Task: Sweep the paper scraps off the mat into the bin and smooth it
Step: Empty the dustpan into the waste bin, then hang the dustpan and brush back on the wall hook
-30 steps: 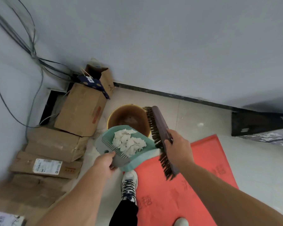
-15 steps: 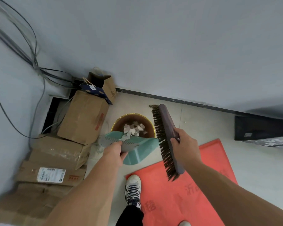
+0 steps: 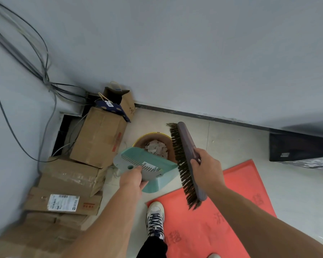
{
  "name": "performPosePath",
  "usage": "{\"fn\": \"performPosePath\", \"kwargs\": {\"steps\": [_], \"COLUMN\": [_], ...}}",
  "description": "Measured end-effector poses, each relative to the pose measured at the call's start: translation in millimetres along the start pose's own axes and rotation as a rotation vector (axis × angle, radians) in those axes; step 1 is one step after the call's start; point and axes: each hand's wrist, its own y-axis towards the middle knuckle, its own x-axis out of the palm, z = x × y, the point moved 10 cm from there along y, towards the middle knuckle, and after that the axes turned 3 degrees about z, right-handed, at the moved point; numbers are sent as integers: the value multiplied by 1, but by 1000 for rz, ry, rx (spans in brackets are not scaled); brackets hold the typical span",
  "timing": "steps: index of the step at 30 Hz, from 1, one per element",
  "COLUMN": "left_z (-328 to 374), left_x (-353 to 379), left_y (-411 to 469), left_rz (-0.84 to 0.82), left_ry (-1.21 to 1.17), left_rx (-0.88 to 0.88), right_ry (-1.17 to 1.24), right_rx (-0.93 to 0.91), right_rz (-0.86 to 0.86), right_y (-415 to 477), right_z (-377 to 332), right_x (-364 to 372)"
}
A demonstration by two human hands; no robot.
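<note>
A grey wall (image 3: pixel 175 53) fills the upper half of the frame, meeting a pale tiled floor (image 3: pixel 231 146) along a dark skirting. Stacked cardboard boxes (image 3: pixel 99 138) crowd the lower left, under loose cables (image 3: pixel 35 58). The red mat (image 3: pixel 231 211) lies at lower right of centre, its surface showing faint printed characters; a white-and-black sneaker (image 3: pixel 155 218) stands at its left edge. Just beyond the mat's far corner sits a round brown bin (image 3: pixel 153 138) with white paper scraps (image 3: pixel 156 148) piled inside. The right hand (image 3: pixel 205 168) has its grip closed around the back of a long brown brush (image 3: pixel 185 162), bristles facing left, held over the bin's right rim. The left hand (image 3: pixel 132 177) grips a teal dustpan (image 3: pixel 147 168) tightly, tilted over the bin's near rim.
</note>
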Motion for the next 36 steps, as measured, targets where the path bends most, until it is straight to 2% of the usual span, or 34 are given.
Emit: {"fn": "performPosePath", "kwargs": {"steps": [5, 10, 12, 14, 21, 30, 36], "left_z": [3, 17, 40, 63, 118, 157, 187], "left_x": [-2, -7, -2, 3, 9, 17, 29], "left_y": [-5, -2, -43, -86, -194, -335, -429], "left_rz": [-7, -40, -55, -73, -118, -176, -212], "left_ry": [88, 559, 735, 812, 994, 1061, 1291], "left_rx": [59, 337, 447, 538, 754, 969, 1162], "right_ry": [9, 41, 60, 75, 95, 21, -66], "right_rx": [10, 35, 49, 53, -28, -217, -418], "right_rz": [3, -8, -13, 4, 86, 191, 216], "right_y": [-1, -13, -19, -26, -57, -105, -138], "right_z": [3, 2, 0, -4, -47, -91, -113], "right_x": [-2, -12, -22, -37, -127, -256, -365]}}
